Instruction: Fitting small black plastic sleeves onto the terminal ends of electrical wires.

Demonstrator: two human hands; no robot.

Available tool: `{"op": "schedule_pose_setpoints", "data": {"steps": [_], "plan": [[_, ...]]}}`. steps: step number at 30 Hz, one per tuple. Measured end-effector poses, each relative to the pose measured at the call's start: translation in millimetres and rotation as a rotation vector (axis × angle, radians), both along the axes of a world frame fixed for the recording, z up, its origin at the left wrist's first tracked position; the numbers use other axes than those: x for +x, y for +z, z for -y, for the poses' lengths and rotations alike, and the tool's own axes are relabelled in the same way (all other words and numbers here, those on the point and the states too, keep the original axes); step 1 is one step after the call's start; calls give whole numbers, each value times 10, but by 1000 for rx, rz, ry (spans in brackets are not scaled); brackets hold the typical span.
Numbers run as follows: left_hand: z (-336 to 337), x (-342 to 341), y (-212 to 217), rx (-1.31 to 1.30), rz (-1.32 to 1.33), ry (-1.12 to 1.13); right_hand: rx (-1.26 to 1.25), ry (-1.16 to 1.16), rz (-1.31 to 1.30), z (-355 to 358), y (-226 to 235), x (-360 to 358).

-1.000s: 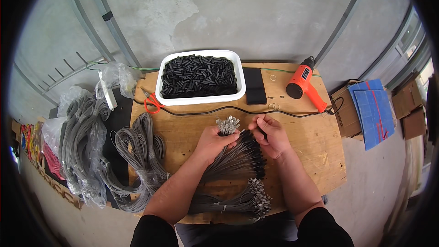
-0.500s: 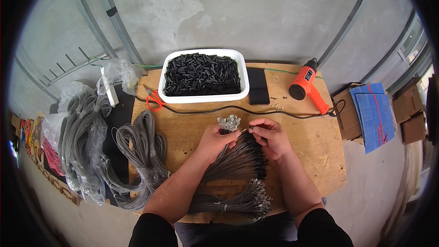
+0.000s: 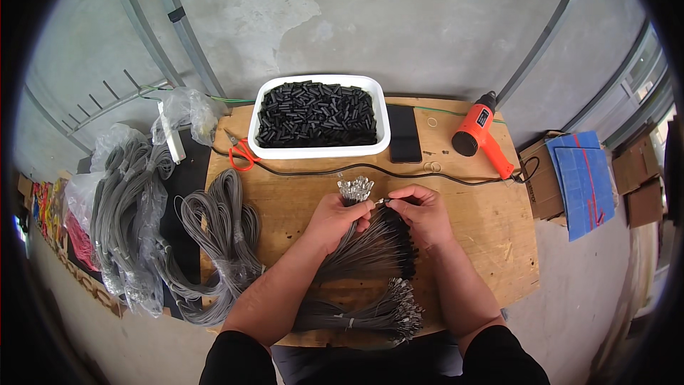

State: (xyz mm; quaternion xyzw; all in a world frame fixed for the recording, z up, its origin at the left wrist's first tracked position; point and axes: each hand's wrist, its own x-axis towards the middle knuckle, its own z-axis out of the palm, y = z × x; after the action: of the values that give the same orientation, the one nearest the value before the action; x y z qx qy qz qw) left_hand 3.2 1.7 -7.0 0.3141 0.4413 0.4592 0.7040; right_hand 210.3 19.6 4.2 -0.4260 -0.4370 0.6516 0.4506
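My left hand (image 3: 338, 218) is closed around a bundle of thin grey cables, whose silver metal ends (image 3: 355, 189) fan out above the fist. One metal tip sticks out sideways at its thumb. Against that tip my right hand (image 3: 420, 215) pinches a small black sleeve (image 3: 387, 201), partly hidden by the fingers. Below both hands, grey cables (image 3: 363, 246) spread out, and black sleeves (image 3: 407, 257) cover their ends. Closer to me lies another tied bundle (image 3: 349, 323) with bare metal ends.
A white tub (image 3: 385, 135) full of black sleeves stands at the back, beside orange-handled scissors (image 3: 244, 155) and a black phone (image 3: 405, 135). An orange heat gun (image 3: 479, 132) lies to the right, its black cord crossing the table. Coiled grey cables (image 3: 224, 221) cover the left side.
My right hand has brought the black sleeve slightly left and down, to the metal tip at my left thumb. My left hand keeps its grip on the cables.
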Motion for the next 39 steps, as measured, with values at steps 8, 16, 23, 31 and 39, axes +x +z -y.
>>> {"op": "schedule_pose_setpoints", "data": {"steps": [8, 16, 23, 31, 39], "plan": [[1, -12, -7, 5, 19, -21, 9, 13, -31, 12, 52, 10], [-9, -19, -19, 9, 63, -53, 29, 31, -30, 6, 16, 22], [-6, -27, -15, 2, 83, -75, 108, 9, 31, 33, 59, -28], [-8, -20, -7, 5, 85, -80, 59, 19, 61, 23, 44, 1], [-3, -34, 14, -4, 92, -86, 163, 54, 52, 27, 66, 9]]}}
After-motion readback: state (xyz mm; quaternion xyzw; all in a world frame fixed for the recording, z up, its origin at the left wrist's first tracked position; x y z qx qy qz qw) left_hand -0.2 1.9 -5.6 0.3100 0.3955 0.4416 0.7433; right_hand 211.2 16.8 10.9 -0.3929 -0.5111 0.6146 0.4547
